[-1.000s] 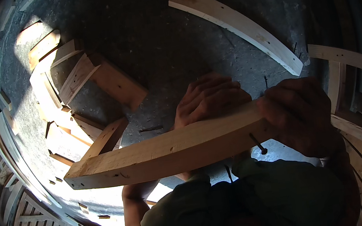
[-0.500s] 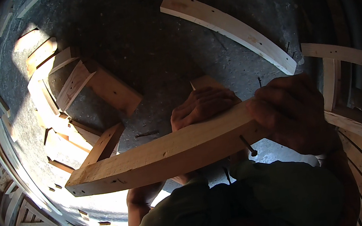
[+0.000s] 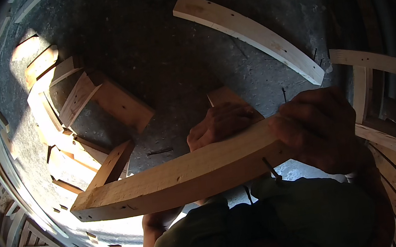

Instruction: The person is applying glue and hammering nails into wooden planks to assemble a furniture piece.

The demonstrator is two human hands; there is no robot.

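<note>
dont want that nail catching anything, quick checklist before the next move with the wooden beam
1. Right hand wrapped over the beam end: ok.
2. Left hand on the beam's far side, steadying: ok; what its fingers hold is hidden: cannot tell.
3. Nail sticks out of the beam's near face, close to the right hand and green-clad knees: not ok.
4. How deep the nail sits: cannot tell.
5. Loose nail on the floor by the left hand: not ok.
6. Beam's left end free of the wooden block behind: cannot tell.
</note>
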